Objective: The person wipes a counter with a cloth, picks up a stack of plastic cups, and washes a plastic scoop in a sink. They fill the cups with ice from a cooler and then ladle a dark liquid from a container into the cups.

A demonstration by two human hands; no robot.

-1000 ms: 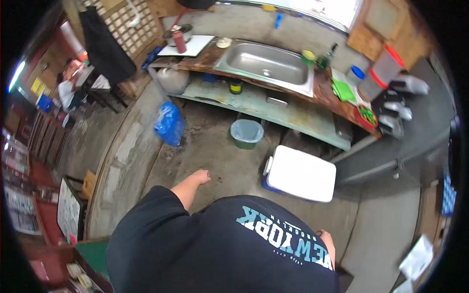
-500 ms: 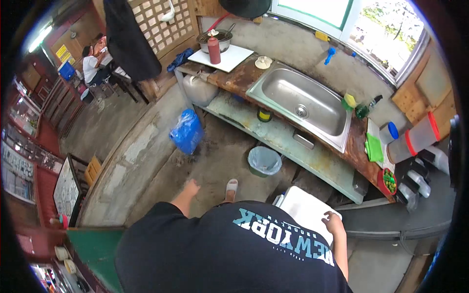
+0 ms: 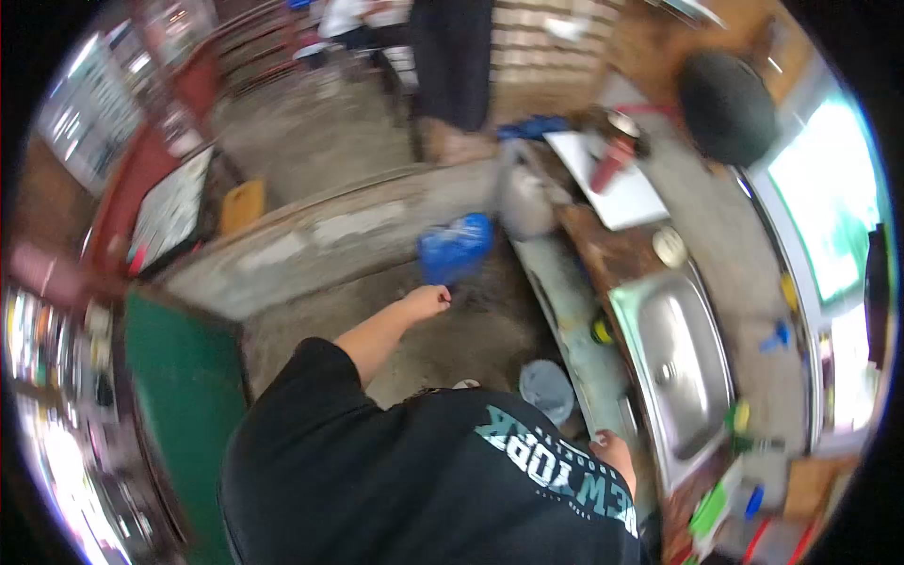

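Observation:
My left hand [image 3: 428,299] is stretched forward over the concrete floor, fingers curled in, with nothing visible in it. Just beyond it in the view lies a blue plastic jug or bag [image 3: 455,247]; I see no grip on it. My right hand [image 3: 614,454] is low at my right side, by the sink counter's lower shelf [image 3: 565,311]. Its fingers look bent, but blur and my shirt hide whether they hold anything. A bin with a pale liner [image 3: 546,388] stands on the floor between my hands.
Along the right runs a wooden counter [image 3: 603,240] with a steel sink [image 3: 673,367], a white board [image 3: 636,205] and a red bottle [image 3: 614,165]. A low concrete wall [image 3: 358,226] crosses ahead. A green panel [image 3: 184,395] stands at left. A person [image 3: 344,19] sits in the background.
My view has swung to the left. My right hand has come off the white box lid, which is out of sight now. My left hand reaches further forward, near the blue jug or bag.

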